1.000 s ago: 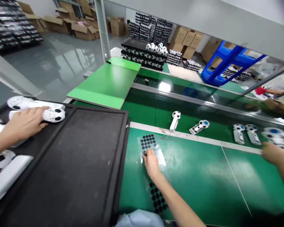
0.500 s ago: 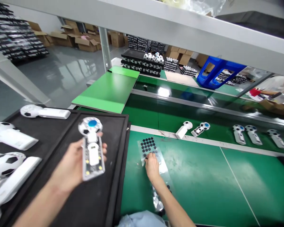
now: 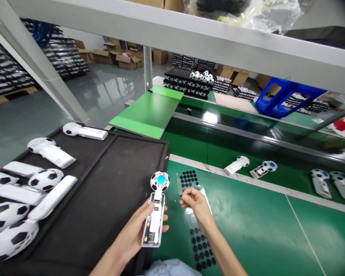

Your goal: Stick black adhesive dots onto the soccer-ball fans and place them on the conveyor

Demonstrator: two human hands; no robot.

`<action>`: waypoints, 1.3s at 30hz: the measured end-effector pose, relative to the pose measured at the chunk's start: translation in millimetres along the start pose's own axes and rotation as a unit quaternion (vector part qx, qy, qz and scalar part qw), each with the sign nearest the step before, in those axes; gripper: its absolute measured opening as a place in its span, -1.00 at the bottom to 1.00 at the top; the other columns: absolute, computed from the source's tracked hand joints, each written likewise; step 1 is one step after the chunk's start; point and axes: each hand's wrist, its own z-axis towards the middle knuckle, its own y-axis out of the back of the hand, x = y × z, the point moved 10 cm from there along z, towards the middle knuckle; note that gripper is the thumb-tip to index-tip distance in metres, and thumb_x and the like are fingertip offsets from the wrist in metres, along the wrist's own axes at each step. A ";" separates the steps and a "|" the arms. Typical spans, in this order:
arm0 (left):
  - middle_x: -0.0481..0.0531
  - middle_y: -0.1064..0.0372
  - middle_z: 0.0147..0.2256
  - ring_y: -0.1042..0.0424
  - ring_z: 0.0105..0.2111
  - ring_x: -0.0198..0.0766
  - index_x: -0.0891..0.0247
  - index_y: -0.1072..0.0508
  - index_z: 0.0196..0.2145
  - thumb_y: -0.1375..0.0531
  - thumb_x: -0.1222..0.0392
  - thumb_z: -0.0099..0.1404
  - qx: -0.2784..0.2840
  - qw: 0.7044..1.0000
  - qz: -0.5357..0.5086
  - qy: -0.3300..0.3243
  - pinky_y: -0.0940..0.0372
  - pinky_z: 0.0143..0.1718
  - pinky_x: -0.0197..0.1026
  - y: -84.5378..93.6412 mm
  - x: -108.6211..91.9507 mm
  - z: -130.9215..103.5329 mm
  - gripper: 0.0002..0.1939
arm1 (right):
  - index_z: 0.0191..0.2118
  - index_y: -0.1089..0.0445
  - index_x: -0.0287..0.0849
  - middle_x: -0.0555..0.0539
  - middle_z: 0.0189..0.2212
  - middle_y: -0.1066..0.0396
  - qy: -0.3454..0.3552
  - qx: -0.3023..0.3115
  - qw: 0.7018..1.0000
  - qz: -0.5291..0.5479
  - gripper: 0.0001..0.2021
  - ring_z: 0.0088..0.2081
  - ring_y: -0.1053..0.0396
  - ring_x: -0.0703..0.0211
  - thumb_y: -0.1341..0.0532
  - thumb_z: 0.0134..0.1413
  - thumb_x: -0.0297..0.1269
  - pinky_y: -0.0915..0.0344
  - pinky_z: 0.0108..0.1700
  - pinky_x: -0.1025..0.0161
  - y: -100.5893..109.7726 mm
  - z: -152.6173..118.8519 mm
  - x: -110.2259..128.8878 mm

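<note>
My left hand point(image 3: 132, 230) is wrapped round a handheld device point(image 3: 155, 218) with a football-patterned round head and a blue disc on it. Its handle faces up, showing a white inner piece and yellow spots under a transparent frame. To its right, my right hand point(image 3: 197, 205) pinches a small black round sticker, of which only a dark edge shows at the fingertips. Beneath that hand lies a transparent sheet point(image 3: 201, 245) with rows of black round stickers on the green work surface point(image 3: 253, 226).
At left, a black tray point(image 3: 103, 188) carries several football-headed devices point(image 3: 54, 153). More devices point(image 3: 236, 165) lie on the green belt beyond the white strip. A green board point(image 3: 149, 111) and a blue plastic stool point(image 3: 284, 97) stand further back. A grey shelf beam point(image 3: 172, 34) crosses overhead.
My left hand has brought the device right, from over the tray to beside the sticker sheet. The right hand has lifted off the sheet with a black sticker pinched. The view has shifted left.
</note>
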 end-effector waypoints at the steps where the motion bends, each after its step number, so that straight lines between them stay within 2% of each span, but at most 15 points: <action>1: 0.17 -0.45 -0.21 -0.45 -0.36 -0.16 0.28 -0.32 -0.02 -0.19 0.09 0.22 0.009 1.000 0.023 -0.007 -0.45 -0.35 -0.07 -3.6 -0.3 -0.5 -0.60 | -0.51 -0.32 -0.15 0.03 -0.58 -0.32 0.000 0.015 1.000 0.012 -0.83 -0.53 -0.30 0.23 -0.22 -0.18 -0.16 -0.29 -0.50 0.30 -7.8 -5.0 10.4; 3: 0.11 -0.44 -0.24 -0.43 -0.42 -0.22 0.20 -0.21 0.09 -0.18 -0.02 0.22 0.015 0.996 0.086 -0.036 -0.39 -0.47 -0.19 -6.8 -1.7 -1.0 -0.47 | -0.53 -0.33 -0.15 0.05 -0.60 -0.29 -0.003 0.041 0.999 0.026 -0.87 -0.57 -0.26 0.28 -0.22 -0.20 -0.21 -0.25 -0.55 0.34 -24.1 -15.4 28.0; 5: 0.03 -0.42 -0.32 -0.39 -0.46 -0.27 0.16 -0.15 0.13 -0.20 -0.08 0.17 0.016 0.986 0.145 -0.080 -0.32 -0.51 -0.26 -7.9 -5.5 -1.6 -0.37 | -0.53 -0.32 -0.15 0.09 -0.66 -0.25 -0.011 0.065 0.997 0.036 -0.91 -0.62 -0.21 0.31 -0.19 -0.19 -0.25 -0.22 -0.57 0.36 -39.9 -25.2 38.9; 7: 0.00 -0.40 -0.32 -0.39 -0.39 -0.25 0.19 -0.17 0.11 -0.26 -0.04 0.10 0.039 0.974 0.184 -0.124 -0.31 -0.39 -0.26 -12.9 -9.2 -3.1 -0.33 | -0.50 -0.31 -0.15 0.11 -0.68 -0.23 -0.010 0.087 0.996 0.033 -0.94 -0.62 -0.22 0.32 -0.15 -0.14 -0.30 -0.22 -0.55 0.36 -52.6 -33.7 46.1; 10: 0.09 -0.38 -0.14 -0.37 -0.15 -0.12 0.24 -0.21 0.08 -0.29 0.09 0.04 0.084 0.958 0.213 -0.174 -0.28 -0.14 -0.20 -23.7 -15.6 -7.3 -0.34 | -0.41 -0.32 -0.15 0.09 -0.59 -0.26 0.045 0.103 0.993 -0.023 -0.93 -0.55 -0.27 0.31 -0.10 -0.06 -0.39 -0.23 -0.48 0.36 -61.2 -43.9 61.9; 12: 0.12 -0.34 -0.05 -0.34 -0.07 -0.06 0.26 -0.19 0.10 -0.26 0.16 0.03 0.085 0.947 0.236 -0.198 -0.25 -0.07 -0.17 -27.2 -21.5 -10.4 -0.33 | -0.41 -0.32 -0.14 0.07 -0.53 -0.28 0.104 0.091 0.986 -0.090 -0.90 -0.50 -0.27 0.29 -0.08 -0.01 -0.43 -0.23 -0.43 0.35 -60.2 -49.9 75.6; 14: 0.14 -0.31 0.00 -0.36 -0.07 -0.05 0.28 -0.17 0.12 -0.23 0.21 0.01 0.076 0.941 0.258 -0.207 -0.25 -0.06 -0.17 -28.9 -25.6 -12.7 -0.31 | -0.45 -0.31 -0.13 0.05 -0.51 -0.28 0.141 0.079 0.975 -0.150 -0.86 -0.47 -0.27 0.27 -0.07 0.03 -0.45 -0.20 -0.40 0.33 -58.5 -54.9 85.1; 17: 0.13 -0.28 0.07 -0.33 -0.01 -0.05 0.27 -0.16 0.14 -0.21 0.25 -0.01 0.067 0.940 0.263 -0.209 -0.25 0.00 -0.18 -30.5 -28.3 -15.7 -0.28 | -0.44 -0.30 -0.13 0.03 -0.48 -0.28 0.141 0.086 0.968 -0.190 -0.85 -0.43 -0.26 0.25 -0.05 0.07 -0.46 -0.18 -0.39 0.32 -60.0 -58.8 87.0; 22: 0.10 -0.18 0.16 -0.13 0.18 -0.08 0.30 -0.14 0.19 -0.21 0.24 0.02 0.057 0.943 0.237 -0.229 -0.05 0.19 -0.20 -31.0 -31.6 -19.7 -0.25 | -0.46 -0.27 -0.13 0.04 -0.48 -0.26 0.158 0.081 0.962 -0.208 -0.85 -0.45 -0.23 0.26 -0.06 0.06 -0.46 -0.13 -0.41 0.33 -63.6 -63.2 89.5; 27: 0.11 -0.14 0.19 -0.12 0.18 -0.04 0.27 -0.09 0.22 -0.23 0.21 0.05 0.070 0.944 0.229 -0.225 -0.10 0.17 -0.17 -27.3 -27.9 -13.8 -0.22 | -0.46 -0.25 -0.12 0.04 -0.49 -0.25 0.147 0.063 0.967 -0.197 -0.86 -0.46 -0.22 0.26 -0.05 0.04 -0.46 -0.13 -0.42 0.34 -62.3 -63.7 84.3; 32: 0.09 -0.07 0.23 -0.02 0.23 -0.04 0.26 -0.04 0.24 -0.19 0.25 0.08 0.090 0.926 0.275 -0.245 -0.07 0.19 -0.17 -25.2 -25.1 -4.7 -0.22 | -0.45 -0.24 -0.12 0.03 -0.48 -0.25 0.145 0.029 0.971 -0.190 -0.87 -0.46 -0.24 0.25 -0.03 0.03 -0.45 -0.16 -0.42 0.33 -59.0 -63.3 81.3; 39: 0.07 -0.05 0.24 0.01 0.24 -0.06 0.28 -0.08 0.23 -0.16 0.31 0.04 0.058 0.921 0.289 -0.253 -0.08 0.20 -0.15 -23.7 -27.3 -6.2 -0.23 | -0.45 -0.25 -0.11 0.04 -0.48 -0.24 0.149 0.027 0.972 -0.179 -0.86 -0.48 -0.21 0.26 -0.04 0.03 -0.47 -0.17 -0.44 0.33 -59.2 -63.4 78.2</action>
